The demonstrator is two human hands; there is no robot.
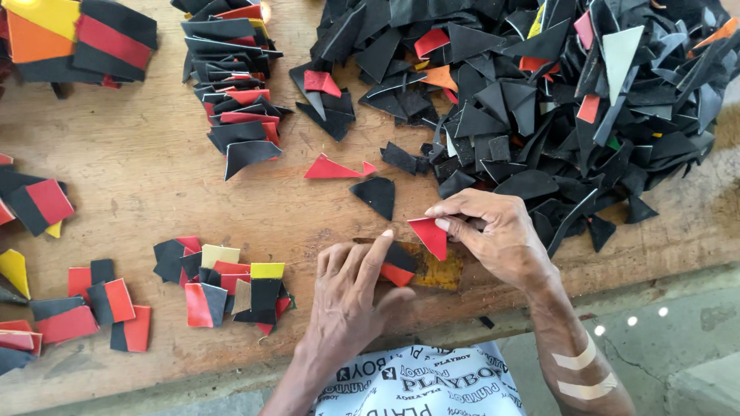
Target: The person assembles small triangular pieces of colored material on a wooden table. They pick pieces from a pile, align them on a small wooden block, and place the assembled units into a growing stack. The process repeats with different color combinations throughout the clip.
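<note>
Pinched between your right hand's (493, 235) thumb and fingertips is a red triangular scrap (429, 236), its point hanging toward you and its broad edge up at the fingers. Your left hand (351, 296) lies flat just to the left, index finger pressing a black-and-red joined piece (398, 264) onto a yellowish stained patch (439, 271) of the wooden table (139, 177). That pressed piece sits directly near and slightly left of the red triangle, almost touching it. Your right hand is the nearer one to the big heap of black offcuts (539, 92) on the far right; finished two-colour pieces (231, 281) lie to the near left.
</note>
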